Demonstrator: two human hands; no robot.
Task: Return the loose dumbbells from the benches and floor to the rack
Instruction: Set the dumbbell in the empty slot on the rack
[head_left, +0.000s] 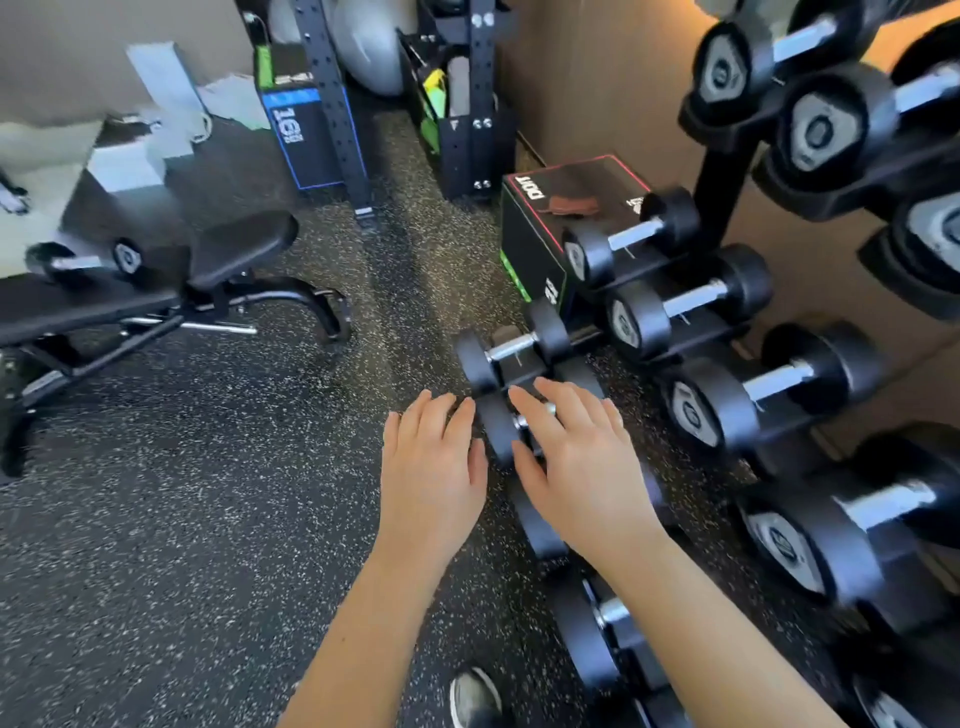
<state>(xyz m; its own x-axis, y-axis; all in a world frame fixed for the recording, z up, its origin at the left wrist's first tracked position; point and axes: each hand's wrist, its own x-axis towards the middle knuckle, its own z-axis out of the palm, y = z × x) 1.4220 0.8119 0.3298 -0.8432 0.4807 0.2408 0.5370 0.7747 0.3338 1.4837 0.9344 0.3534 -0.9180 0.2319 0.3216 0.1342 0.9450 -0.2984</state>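
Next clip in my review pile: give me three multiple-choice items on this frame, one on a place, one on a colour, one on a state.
1. Where does the loose dumbbell at far left lie?
A. on the bench
B. on the floor
C. on a shelf

2. What colour edges the box marked 16?
A. red
B. blue
C. yellow

3. How are the left hand and right hand?
A. both clenched round handles
B. one lifts a weight clear
C. both open, fingers straight

Answers:
1 A, it rests on the bench pad.
2 B, a blue band and blue edges show.
3 C, both reach flat over a small dumbbell low on the rack.
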